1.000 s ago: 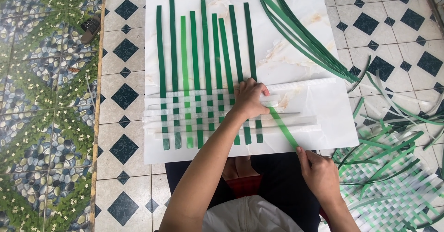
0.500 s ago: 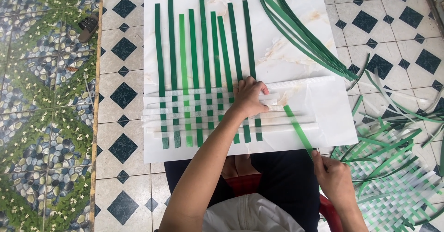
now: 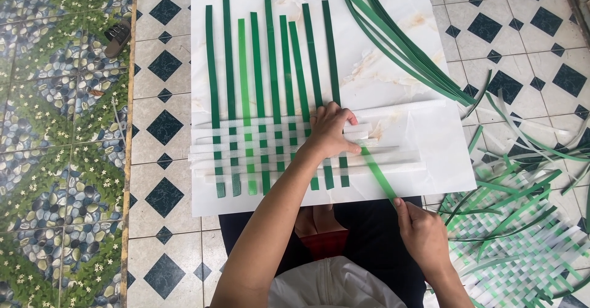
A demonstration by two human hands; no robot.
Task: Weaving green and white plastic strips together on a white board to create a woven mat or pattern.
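The person sits on the tiled floor [image 3: 504,31] with a white board [image 3: 393,56] in front of the knees, and a weaving of strips is being made on it. The step in hand, as I judge it, is adding one more upright strip at the right edge of the weave.

The left hand [image 3: 330,131] lies flat and spread on the woven part [image 3: 264,151], pressing the white cross strips [image 3: 393,160] so they do not slide. The right hand [image 3: 423,234] pinches the lower end of a light green strip [image 3: 378,173], which runs slanted from the fingers up under the left hand. Its upper end is hidden there, so I cannot tell how far it is already threaded.

The next move probably calls for a straight pull and for bringing the strip parallel to the others while the left hand holds.

The weave has dark green strips [image 3: 270,50] and some lighter ones standing upright, crossed low down by white ones. A bundle of loose strips [image 3: 405,44] lies at the upper right, and a finished mat [image 3: 522,246] lies beside the right hand.
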